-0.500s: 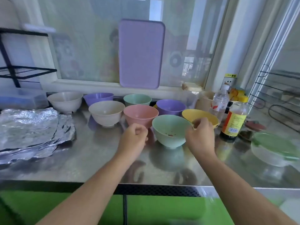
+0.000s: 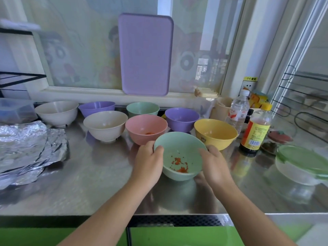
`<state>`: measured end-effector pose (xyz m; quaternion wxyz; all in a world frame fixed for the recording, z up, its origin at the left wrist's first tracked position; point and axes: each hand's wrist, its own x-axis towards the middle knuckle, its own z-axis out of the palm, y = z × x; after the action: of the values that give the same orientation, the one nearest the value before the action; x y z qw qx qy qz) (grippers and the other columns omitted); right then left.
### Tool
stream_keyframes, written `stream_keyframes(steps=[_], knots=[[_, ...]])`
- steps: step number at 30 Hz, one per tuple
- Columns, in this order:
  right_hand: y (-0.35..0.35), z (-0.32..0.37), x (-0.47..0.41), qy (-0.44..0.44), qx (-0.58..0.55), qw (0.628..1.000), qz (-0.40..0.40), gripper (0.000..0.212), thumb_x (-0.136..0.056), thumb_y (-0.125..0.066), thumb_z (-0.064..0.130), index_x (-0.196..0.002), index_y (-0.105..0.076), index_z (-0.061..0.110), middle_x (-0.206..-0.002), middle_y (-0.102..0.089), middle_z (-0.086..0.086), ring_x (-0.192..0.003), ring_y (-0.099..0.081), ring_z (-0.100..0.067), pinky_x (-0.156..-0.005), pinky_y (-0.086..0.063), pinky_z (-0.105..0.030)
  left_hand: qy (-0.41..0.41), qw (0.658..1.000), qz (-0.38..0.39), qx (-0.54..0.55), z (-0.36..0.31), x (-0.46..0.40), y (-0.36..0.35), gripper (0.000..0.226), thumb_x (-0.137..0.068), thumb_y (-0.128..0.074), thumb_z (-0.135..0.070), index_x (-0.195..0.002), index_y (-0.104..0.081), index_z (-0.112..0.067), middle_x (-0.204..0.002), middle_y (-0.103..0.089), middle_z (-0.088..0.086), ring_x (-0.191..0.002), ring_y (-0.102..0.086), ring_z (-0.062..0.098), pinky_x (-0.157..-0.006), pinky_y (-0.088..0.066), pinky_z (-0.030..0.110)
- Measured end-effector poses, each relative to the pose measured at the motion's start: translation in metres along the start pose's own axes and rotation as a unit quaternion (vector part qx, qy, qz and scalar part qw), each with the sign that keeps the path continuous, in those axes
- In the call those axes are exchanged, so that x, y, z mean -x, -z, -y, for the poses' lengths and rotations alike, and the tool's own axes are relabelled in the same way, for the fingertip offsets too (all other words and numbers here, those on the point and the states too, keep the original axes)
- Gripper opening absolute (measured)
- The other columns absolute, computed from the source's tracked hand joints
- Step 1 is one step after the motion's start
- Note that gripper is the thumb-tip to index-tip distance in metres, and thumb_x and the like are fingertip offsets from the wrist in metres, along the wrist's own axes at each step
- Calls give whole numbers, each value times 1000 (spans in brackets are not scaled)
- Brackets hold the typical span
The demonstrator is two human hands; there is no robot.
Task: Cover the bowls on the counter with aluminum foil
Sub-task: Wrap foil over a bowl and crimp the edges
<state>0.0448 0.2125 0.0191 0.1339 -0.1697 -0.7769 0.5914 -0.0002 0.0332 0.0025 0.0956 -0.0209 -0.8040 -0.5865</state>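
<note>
Green bowl (image 2: 179,157) tilted between both hands.

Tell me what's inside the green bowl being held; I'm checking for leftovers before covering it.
Inside the green bowl, small orange-red scraps and dark specks lie near the bottom. Left hand and right hand grip its rim, hiding nothing inside except the rim edges.

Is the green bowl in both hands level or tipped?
Tipped toward the camera: the green bowl shows its inside, red bits low, left hand and right hand gripping its rim.
</note>
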Motion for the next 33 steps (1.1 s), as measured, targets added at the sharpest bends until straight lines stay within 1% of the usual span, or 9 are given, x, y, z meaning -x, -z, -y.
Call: stream_keyframes(steps=[4, 8, 12, 15, 18, 20, 23, 29, 33], knots=[[-6, -5, 11, 4, -24, 1000, 20, 21, -106, -48, 45, -111, -65, 34, -110, -73, 7, -104, -70, -19, -89, -60, -49, -18, 1000, -6, -16, 8, 13, 5, 35, -109, -39, -40, -98, -68, -24, -102, -66, -1, -96, -62, 13, -78, -47, 37], [-4, -1, 16, -6, -49, 998, 31, 36, -91, -52, 64, -106, -74, 41, -105, -77, 12, -106, -72, -17, -94, -59, -51, 8, 1000, -6, 25, 6, 18, 14, 43, -111, -35, -43, -100, -72, -23, -99, -72, -9, -96, -65, 6, -81, -49, 32], [2, 10, 25, 46, 31, 998, -5, 28, -106, -46, 43, -114, -68, 29, -115, -71, 7, -101, -63, -10, -80, -48, -31, 14, 1000, -18, 22, 9, 20, 29, 38, -111, -39, -42, -97, -69, -23, -99, -70, -10, -95, -63, 5, -86, -49, 36], [-6, 18, 32, 186, 197, 958, -93, 39, -107, -43, 37, -134, -59, 14, -132, -63, -11, -119, -54, -31, -100, -44, -47, 10, 999, -38, 7, 14, 19, 48, 36, -109, -45, -39, -103, -68, -13, -102, -71, 1, -99, -64, 15, -89, -48, 39], [-35, 30, 45, 347, 272, 891, -104, 42, -98, -48, 32, -127, -61, 5, -123, -62, -14, -118, -51, -37, -102, -39, -49, -8, 999, -42, -31, 20, 17, 76, 17, -105, -53, -32, -99, -67, -25, -98, -71, -6, -95, -65, 11, -80, -48, 31], [-64, 41, 56, 406, 268, 871, -74, 32, -97, -53, 26, -119, -64, 6, -116, -63, -15, -111, -54, -37, -97, -43, -48, -30, 995, -62, -72, 27, 14, 99, 8, -101, -59, -25, -100, -66, -26, -98, -70, -10, -94, -65, 9, -79, -46, 28], [-120, 56, 68, 435, 245, 866, 39, 13, -100, -54, 16, -103, -64, 8, -102, -63, -12, -97, -57, -34, -83, -48, -49, -73, 982, -105, -141, 40, 8, 143, 7, -96, -65, -19, -100, -67, -24, -96, -71, -8, -92, -67, 14, -84, -54, 38], [-237, 74, 80, 443, 245, 834, 220, 25, -101, -55, 15, -119, -69, 6, -121, -70, -13, -113, -63, -33, -98, -47, -42, -67, 946, -183, -258, 62, 6, 254, 17, -98, -61, -12, -106, -69, -24, -103, -69, -8, -95, -64, 12, -87, -52, 34], [-302, 96, 89, 431, 228, 829, 274, 22, -102, -53, 11, -105, -72, 0, -106, -75, -18, -104, -66, -38, -92, -49, -47, -22, 923, -224, -313, 76, 1, 315, 22, -99, -56, -10, -116, -68, -19, -114, -68, -1, -102, -63, 17, -92, -52, 36]])
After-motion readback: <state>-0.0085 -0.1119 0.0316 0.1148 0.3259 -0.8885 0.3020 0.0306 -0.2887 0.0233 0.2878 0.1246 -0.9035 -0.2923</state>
